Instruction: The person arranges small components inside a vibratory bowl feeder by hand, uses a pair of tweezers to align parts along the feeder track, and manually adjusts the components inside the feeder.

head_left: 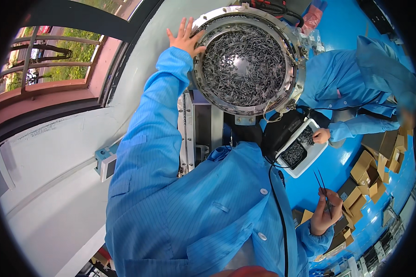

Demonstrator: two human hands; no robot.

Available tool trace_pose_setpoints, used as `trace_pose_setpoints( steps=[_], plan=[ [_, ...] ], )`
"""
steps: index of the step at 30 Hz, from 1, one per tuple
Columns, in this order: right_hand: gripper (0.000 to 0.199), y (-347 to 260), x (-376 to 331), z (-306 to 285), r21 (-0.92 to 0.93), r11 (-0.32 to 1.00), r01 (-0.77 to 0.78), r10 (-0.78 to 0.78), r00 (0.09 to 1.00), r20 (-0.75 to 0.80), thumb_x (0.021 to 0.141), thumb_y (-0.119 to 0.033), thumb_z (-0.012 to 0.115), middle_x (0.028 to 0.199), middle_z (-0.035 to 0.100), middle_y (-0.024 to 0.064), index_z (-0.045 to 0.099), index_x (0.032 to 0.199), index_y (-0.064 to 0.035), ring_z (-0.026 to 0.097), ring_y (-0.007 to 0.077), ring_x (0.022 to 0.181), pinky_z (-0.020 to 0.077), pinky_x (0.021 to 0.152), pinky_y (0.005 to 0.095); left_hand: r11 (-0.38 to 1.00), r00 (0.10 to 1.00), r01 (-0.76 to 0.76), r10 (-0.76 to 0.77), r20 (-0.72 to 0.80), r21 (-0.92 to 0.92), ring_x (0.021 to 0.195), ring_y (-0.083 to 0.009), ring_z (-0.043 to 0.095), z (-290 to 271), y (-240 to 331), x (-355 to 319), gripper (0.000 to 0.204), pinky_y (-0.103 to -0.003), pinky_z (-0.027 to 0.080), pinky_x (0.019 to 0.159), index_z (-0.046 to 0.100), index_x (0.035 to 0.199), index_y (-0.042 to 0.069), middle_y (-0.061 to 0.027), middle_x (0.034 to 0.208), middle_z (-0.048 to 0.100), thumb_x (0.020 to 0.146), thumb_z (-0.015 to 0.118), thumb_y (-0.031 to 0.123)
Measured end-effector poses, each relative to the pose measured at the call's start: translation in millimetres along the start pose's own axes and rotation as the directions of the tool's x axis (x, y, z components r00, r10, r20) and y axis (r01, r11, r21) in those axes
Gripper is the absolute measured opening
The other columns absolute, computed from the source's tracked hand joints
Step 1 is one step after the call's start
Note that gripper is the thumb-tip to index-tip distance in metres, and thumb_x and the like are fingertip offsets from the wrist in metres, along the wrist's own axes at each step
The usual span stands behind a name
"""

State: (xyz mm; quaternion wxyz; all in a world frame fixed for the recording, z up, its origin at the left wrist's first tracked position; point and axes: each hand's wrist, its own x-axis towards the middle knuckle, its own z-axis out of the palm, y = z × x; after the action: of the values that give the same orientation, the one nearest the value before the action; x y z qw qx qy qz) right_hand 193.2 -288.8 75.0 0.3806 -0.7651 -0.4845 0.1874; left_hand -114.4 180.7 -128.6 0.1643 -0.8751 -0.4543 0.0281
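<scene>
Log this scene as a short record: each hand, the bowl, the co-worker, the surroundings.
Left hand: fingers spread, at the left rim of the round metal bowl
Right hand: grip closed on dark tweezers, tips pointing away from the wearer
Bowl contents: many small dark slender pieces
Co-worker's hand: at the white bin, over similar dark pieces
Surroundings: open cardboard boxes at right, window at left

Blue pinstriped coat [166, 198], silvery bowl [243, 110]
</scene>
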Motion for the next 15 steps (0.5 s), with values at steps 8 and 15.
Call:
trace_pose_setpoints(
  steps=[8,15],
  plan=[
    [0.011,5.1,-4.1,-2.3,0.024,1.0,0.012,-0.012,1.0,0.006,0.079,0.004,0.053,0.089,0.06,0.0151,0.047,0.088,-0.0002,0.059,0.0228,0.071,0.0474,0.066,0.029,1.0,1.0,-0.013,0.013,0.009,-0.007,0.135,-0.0243,-0.004,-0.1,2.1,-5.8,0.061,-0.072,0.015,0.091,0.036,0.131,0.036,-0.0032,0.147,0.001,0.077,0.047,0.061],
    [0.012,6.6,-8.1,-2.3,0.026,1.0,0.014,-0.014,1.0,0.001,0.079,0.004,0.053,0.09,0.059,0.0154,0.047,0.089,0.0,0.059,0.023,0.072,0.0475,0.066,0.0289,0.999,0.999,0.028,-0.027,0.032,-0.03,0.135,-0.0243,-0.004,-2.7,0.3,-7.8,0.06,-0.071,0.015,0.091,0.036,0.131,0.036,-0.0031,0.147,0.001,0.078,0.047,0.06]
  ],
)
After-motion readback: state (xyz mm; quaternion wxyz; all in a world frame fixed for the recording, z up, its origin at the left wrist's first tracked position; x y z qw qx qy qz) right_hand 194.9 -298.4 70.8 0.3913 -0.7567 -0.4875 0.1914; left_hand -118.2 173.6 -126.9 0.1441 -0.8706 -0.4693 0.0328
